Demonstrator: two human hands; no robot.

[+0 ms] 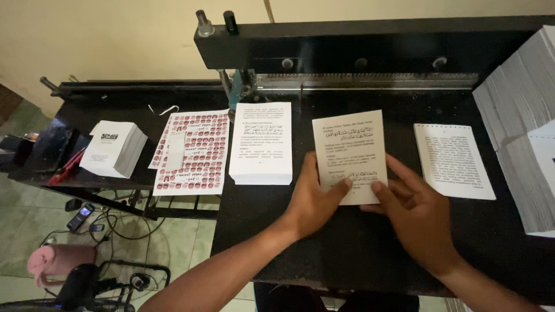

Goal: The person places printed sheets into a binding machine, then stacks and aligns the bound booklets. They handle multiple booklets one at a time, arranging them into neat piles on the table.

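Note:
Both my hands grip a small stack of white printed pages [350,151] at its lower edge, over the black machine table [347,248]. My left hand [315,202] pinches the bottom left corner, thumb on top. My right hand [413,211] pinches the bottom right corner, fingers spread beneath. A thicker stack of printed pages [261,143] lies to the left, under the punching bar [370,81]. A thin punched stack [454,160] lies to the right.
A tall pile of paper [520,115] rises at the right edge. On the left side table [63,173] sit a sheet of red and white stickers [193,151] and a small booklet stack [113,149]. A phone [80,216], cables and a pink jug [58,260] are on the floor.

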